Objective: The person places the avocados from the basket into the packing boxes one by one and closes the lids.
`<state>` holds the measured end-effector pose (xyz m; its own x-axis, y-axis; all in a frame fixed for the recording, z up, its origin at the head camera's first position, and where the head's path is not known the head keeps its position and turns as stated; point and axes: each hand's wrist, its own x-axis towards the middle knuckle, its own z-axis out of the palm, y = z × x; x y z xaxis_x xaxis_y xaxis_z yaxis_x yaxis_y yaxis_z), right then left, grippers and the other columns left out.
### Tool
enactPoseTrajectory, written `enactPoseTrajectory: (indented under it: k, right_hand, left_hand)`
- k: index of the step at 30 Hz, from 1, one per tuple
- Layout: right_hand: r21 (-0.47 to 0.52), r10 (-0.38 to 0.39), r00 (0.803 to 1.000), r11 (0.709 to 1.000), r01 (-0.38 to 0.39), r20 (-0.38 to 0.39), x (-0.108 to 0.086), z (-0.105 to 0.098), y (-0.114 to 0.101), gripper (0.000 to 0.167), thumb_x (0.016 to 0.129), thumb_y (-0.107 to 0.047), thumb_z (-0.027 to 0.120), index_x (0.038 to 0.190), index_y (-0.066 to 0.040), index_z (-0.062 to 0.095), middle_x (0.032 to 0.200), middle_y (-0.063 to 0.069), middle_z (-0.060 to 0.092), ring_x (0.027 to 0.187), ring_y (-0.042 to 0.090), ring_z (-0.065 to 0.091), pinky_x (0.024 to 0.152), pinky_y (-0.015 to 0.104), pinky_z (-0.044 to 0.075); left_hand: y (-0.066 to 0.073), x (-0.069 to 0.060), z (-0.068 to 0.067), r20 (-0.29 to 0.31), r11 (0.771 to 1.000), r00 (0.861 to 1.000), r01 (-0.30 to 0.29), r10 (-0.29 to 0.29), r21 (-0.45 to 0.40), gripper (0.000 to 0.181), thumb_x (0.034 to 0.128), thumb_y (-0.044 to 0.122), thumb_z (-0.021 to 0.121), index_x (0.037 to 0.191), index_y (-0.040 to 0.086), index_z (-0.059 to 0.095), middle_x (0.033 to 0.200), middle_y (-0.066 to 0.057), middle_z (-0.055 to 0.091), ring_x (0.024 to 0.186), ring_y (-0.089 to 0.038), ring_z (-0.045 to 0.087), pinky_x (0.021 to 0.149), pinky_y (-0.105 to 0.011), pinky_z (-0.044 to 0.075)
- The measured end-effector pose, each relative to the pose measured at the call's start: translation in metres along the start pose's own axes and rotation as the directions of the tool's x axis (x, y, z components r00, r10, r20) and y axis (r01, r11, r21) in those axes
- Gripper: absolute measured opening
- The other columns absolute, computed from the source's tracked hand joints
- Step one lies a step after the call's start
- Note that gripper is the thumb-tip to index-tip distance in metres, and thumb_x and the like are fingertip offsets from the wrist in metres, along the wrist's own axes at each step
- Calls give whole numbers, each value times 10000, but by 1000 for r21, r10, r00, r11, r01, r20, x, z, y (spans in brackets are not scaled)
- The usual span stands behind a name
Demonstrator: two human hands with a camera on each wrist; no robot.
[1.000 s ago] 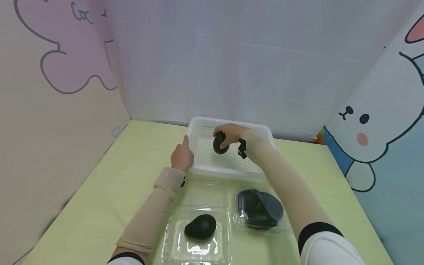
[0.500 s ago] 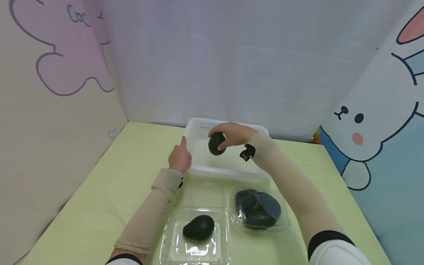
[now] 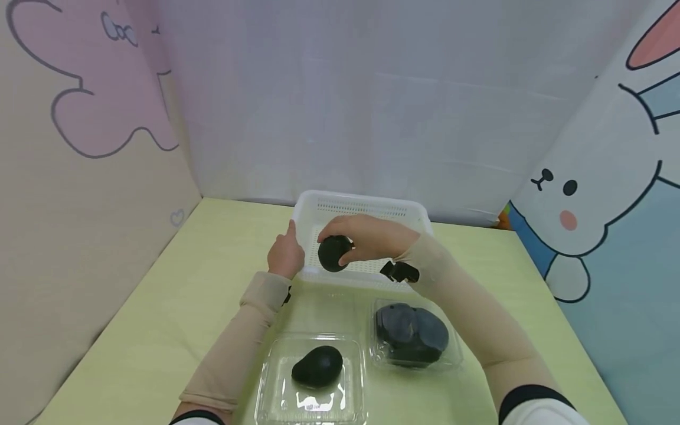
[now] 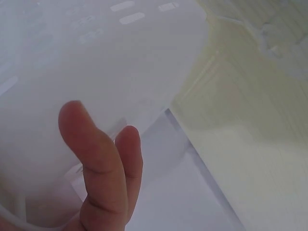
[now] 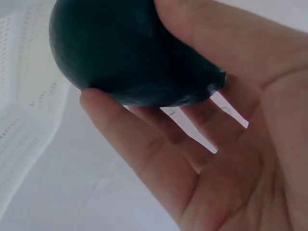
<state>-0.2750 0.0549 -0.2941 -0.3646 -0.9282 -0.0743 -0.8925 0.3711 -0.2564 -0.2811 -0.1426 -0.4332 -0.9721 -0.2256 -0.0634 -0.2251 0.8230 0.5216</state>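
Note:
In the head view my right hand (image 3: 372, 237) holds a dark green avocado (image 3: 333, 254) above the front part of a white plastic basket (image 3: 366, 277). The right wrist view shows thumb and fingers around that avocado (image 5: 115, 53), its stem end towards the palm. At the basket's left side my left hand (image 3: 285, 255) holds the rim, the index finger stretched along it. Its fingers (image 4: 103, 163) show close against the white wall in the left wrist view. Another avocado (image 3: 317, 367) lies in a clear plastic clamshell box (image 3: 265, 407) near the front.
A second clear box (image 3: 451, 354) stands right of the first, with dark avocados (image 3: 411, 333) under its plastic. All stand on a pale yellow table (image 3: 175, 295). A white curtain wall (image 3: 340, 118) rises behind the basket, with printed cartoon walls on both sides.
My right hand has brought the avocado towards the front and slightly left, from over the basket's middle. The left hand stays at the rim. The head view has shifted slightly.

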Motion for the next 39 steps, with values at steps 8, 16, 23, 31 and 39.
enactPoseTrajectory:
  k: [8, 16, 23, 31, 39]
  right_hand:
    - [-16, -55, 998, 998, 54, -38, -10, 1, -24, 475, 809, -126, 782, 1250, -119, 608, 1222, -8, 598, 1120, 132, 561, 958, 263, 462]
    - [-22, -69, 998, 997, 69, -9, -21, 9, -33, 483, 806, -129, 785, 1253, -117, 602, 1240, -11, 584, 1133, 124, 551, 972, 259, 458]
    - [-85, -127, 992, 988, 127, 8, -32, 19, -51, 466, 810, -140, 784, 1240, -146, 603, 1232, -39, 583, 1133, 114, 545, 968, 216, 450]
    - [-160, -170, 982, 971, 180, 78, -40, 37, -75, 504, 805, -184, 794, 1267, -166, 593, 1278, -47, 578, 1196, 113, 532, 1014, 176, 406]
    - [-231, -227, 969, 942, 244, 96, -45, 52, -86, 541, 764, -225, 827, 1253, -181, 602, 1272, -62, 584, 1193, 103, 536, 1029, 157, 376]
  left_hand:
    - [-1, -1, -2, -8, 1000, 1000, -2, 2, 3, 666, 953, 91, 453, 1556, 87, 171, 1149, -273, 558, 858, -316, 555, 689, -443, 508]
    - [1, -2, -1, -1, 1000, 1000, -3, 3, 0, 669, 951, 90, 451, 1557, 91, 167, 1140, -271, 561, 875, -325, 568, 716, -461, 515]
    - [1, -3, 1, -10, 1000, 1000, 3, -3, -26, 658, 961, 96, 438, 1559, 103, 165, 1135, -265, 559, 896, -326, 560, 741, -461, 511]
    - [-1, -6, 0, -9, 1000, 1000, 15, -15, -13, 652, 972, 95, 441, 1561, 109, 160, 1108, -257, 554, 832, -309, 542, 681, -429, 494]
    - [0, -6, -1, -4, 1000, 1000, 2, -2, -15, 656, 963, 89, 435, 1561, 111, 165, 1102, -264, 551, 800, -301, 528, 624, -404, 470]
